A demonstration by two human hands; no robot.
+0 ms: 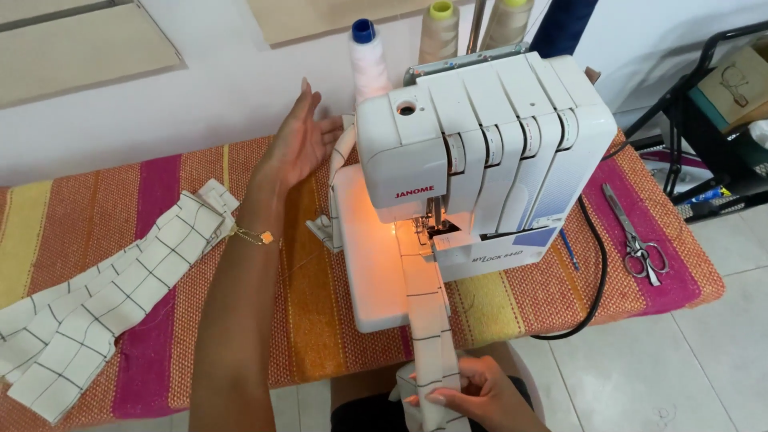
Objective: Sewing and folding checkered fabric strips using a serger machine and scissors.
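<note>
- We see a white overlock sewing machine (480, 152) standing on a table under a striped cloth (320, 320) of orange, pink and yellow bands.
- A long strip of white fabric with a thin dark grid (424, 312) runs from under the machine's presser foot, over the lit bed, and down off the table's near edge.
- Our right hand (468, 392) sits below that near edge, its fingers closed around the strip's lower end, thumb on top of the cloth.
- Our left hand (300, 140) is raised to the left of the machine with its fingers spread apart and the palm turned toward the machine. It is just beside the part of the strip that comes out behind the foot; whether the fingertips touch it we cannot tell.
- A thin gold bracelet (254, 236) hangs at the left wrist.
- More pieces of the same checked fabric (96, 312) lie in a loose pile on the left part of the table, well apart from the machine.
- Three thread cones stand behind the machine: one pale pink with a blue top (368, 60) and two beige ones (472, 28).
- A pair of metal scissors (636, 236) lies on the cloth to the right of the machine, beside a black cable (596, 264) that curls down to the table's near edge.
</note>
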